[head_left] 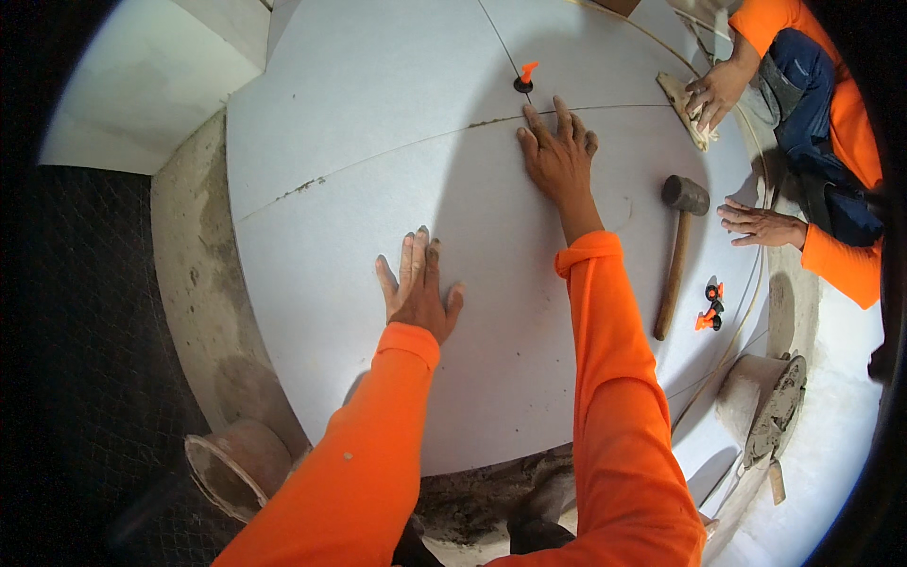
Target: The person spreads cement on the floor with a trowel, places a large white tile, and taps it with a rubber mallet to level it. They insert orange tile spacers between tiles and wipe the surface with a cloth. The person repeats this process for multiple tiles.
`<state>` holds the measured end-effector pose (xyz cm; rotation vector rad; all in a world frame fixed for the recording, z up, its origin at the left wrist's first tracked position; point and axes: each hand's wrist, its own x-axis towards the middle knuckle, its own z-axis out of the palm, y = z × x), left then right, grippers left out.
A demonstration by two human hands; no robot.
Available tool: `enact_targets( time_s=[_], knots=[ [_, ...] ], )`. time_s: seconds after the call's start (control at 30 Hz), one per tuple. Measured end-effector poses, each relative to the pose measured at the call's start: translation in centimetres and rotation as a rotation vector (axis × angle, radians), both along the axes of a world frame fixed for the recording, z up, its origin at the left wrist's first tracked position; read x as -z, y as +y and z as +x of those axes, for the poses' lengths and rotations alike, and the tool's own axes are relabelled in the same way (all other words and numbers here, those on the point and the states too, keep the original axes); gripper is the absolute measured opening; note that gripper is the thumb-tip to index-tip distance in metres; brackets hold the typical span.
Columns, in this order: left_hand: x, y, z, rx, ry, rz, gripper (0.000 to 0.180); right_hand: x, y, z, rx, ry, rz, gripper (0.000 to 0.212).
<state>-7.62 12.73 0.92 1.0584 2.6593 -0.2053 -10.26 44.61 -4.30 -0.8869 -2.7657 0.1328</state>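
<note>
Large pale grey floor tiles (pixel 501 331) lie edge to edge, with thin joints between them. My left hand (pixel 419 293) rests on the near tile, fingers spread, holding nothing. Farther forward, my right hand (pixel 562 156) lies on the same tile with its fingers apart and their tips by the joint. Just beyond those fingertips, an orange and black tile leveling clip (pixel 525 77) stands in the crossing joint. To the right of my right forearm lies a rubber mallet (pixel 682 236) with a dark head and wooden handle. Several more leveling clips (pixel 710 307) lie beside it.
At the right a co-worker in orange sleeves presses a cloth (pixel 688 109) to the tile; their other hand (pixel 763 225) is near the mallet. Mortar buckets stand at lower left (pixel 241 463) and lower right (pixel 756 402). A thin hose (pixel 751 312) runs along the right. Dark netting (pixel 85 302) is left.
</note>
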Motion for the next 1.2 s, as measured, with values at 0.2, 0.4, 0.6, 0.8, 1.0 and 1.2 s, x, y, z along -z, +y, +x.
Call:
enact_targets(
  time_s=[0.2, 0.4, 0.6, 0.8, 1.0, 1.2],
  knots=[
    [0.2, -0.2, 0.0, 0.004, 0.001, 0.001, 0.074, -0.3, -0.1, -0.1, -0.012, 0.007, 0.003, 0.053],
    [-0.3, 0.0, 0.1, -0.002, -0.017, -0.032, 0.075, 0.0, -0.3, 0.9, -0.036, 0.076, -0.002, 0.053],
    [-0.8, 0.5, -0.1, -0.022, -0.097, -0.073, 0.078, 0.1, -3.8, 3.5, 0.083, 0.120, -0.029, 0.055],
    [0.5, 0.3, 0.4, -0.024, 0.008, -0.002, 0.076, -0.1, -11.9, 12.2, 0.321, 0.131, 0.000, 0.059],
    [2.1, -0.3, 0.8, 0.030, 0.137, 0.053, 0.075, -1.8, -21.5, 23.9, 0.584, 0.025, -0.171, 0.064],
    [2.9, -0.3, 1.1, 0.008, 0.180, 0.051, 0.071, -4.1, -28.1, 34.6, 1.034, -0.142, -0.322, 0.073]
  ],
)
